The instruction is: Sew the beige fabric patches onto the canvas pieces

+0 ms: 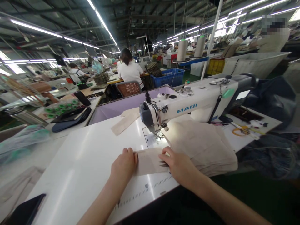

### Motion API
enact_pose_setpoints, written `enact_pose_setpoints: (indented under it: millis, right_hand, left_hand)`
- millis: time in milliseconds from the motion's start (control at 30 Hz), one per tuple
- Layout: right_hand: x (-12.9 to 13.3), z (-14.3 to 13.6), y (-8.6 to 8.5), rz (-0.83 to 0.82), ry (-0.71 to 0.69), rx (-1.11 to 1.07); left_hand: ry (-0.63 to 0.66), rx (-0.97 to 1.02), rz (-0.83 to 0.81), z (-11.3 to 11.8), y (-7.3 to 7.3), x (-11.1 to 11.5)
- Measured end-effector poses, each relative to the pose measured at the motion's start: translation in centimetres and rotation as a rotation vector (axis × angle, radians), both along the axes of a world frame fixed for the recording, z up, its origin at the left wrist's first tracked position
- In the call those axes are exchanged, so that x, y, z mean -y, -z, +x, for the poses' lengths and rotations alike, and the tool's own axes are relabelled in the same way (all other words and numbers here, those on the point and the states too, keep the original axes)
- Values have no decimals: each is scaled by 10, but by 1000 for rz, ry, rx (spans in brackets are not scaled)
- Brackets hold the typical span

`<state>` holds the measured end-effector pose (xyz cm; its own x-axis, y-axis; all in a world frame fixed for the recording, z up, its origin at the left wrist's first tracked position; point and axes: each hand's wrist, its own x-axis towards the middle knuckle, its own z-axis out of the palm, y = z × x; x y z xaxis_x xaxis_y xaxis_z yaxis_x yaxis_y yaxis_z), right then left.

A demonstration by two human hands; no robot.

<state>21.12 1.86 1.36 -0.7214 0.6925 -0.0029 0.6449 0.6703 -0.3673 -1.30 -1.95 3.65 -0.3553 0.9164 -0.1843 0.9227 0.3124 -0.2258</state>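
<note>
A small beige fabric piece [150, 161] lies on the white table in front of the sewing machine [185, 103]. My left hand [125, 162] grips its left edge with the fingers curled closed. At its right end, my right hand [174, 162] pinches the upper edge between thumb and finger. Dark pointed blades, apparently thread snips [164, 163], stick out from under that right hand; their handle is hidden in the palm. The machine's needle and presser foot [159, 135] stand just beyond the fabric. A beige strip [125, 123] lies farther left.
Stacked beige fabric panels [203, 143] fill the table right of the needle. Orange-handled scissors [241, 130] lie behind them. A lilac-lined bin [112, 106] adjoins the table's far edge. A dark phone [25, 209] is at lower left. A person in white [130, 68] sits ahead.
</note>
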Motion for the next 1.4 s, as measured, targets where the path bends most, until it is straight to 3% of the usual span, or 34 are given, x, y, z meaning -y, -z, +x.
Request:
enact_pose_setpoints:
  millis: [67, 133, 300, 367, 500, 733, 1400]
  right_hand:
    - [1, 0, 2, 4, -19, 26]
    - [2, 0, 4, 11, -31, 34]
    - [3, 0, 1, 24, -50, 34]
    - [1, -1, -2, 28, -46, 60]
    - [-9, -9, -4, 77, -26, 100]
    - [-30, -21, -3, 123, 17, 77]
    - [-33, -20, 0, 123, 39, 45]
  left_hand:
    - [-18, -22, -10, 4, -1, 0]
    - [68, -31, 33, 11, 1, 0]
    - [714, 251, 273, 31, 23, -1]
    - [798, 329, 310, 35, 34, -5]
    - [728, 335, 367, 30, 45, -21]
    - [659, 309, 376, 22, 47, -45]
    - [681, 356, 410, 15, 50, -49]
